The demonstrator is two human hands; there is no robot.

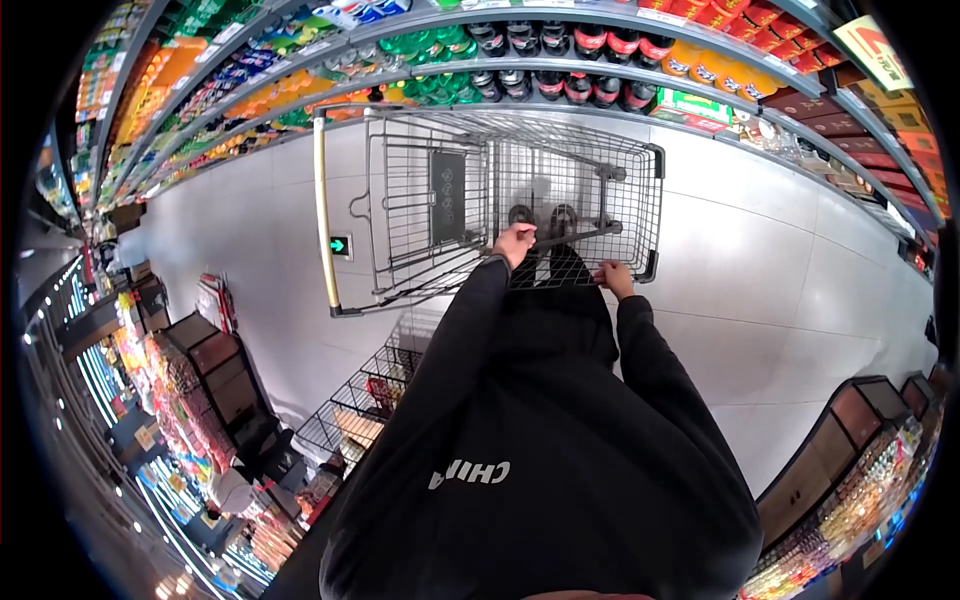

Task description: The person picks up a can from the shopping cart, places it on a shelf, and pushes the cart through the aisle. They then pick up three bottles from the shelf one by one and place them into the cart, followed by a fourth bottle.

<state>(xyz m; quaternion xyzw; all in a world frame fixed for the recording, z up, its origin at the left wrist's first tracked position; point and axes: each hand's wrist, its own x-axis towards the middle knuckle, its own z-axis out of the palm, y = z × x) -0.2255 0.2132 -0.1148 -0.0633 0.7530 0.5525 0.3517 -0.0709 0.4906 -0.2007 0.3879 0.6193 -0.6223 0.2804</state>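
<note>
A grey wire shopping cart [390, 215] stands sideways in front of me, its yellow handle [323, 210] at the left. My left hand [516, 243] is closed, with curled fingers, over the cart's near side; whatever it may hold is too small to make out. Further right, my right hand [615, 278] has its fingers bent at the near side rim of the basket and appears to grip the wire. Through the mesh show my shoes [563, 218] on the floor. A dark panel [448, 196] is fixed inside the cart by the handle end.
Shelves of soda bottles [605, 45] curve along the far side of the cart, with boxed goods [830, 125] at the right. Behind me at the left is a black wire rack [345, 410]. Display bins [840, 450] stand at the lower right. A green arrow sign [341, 246] marks the floor.
</note>
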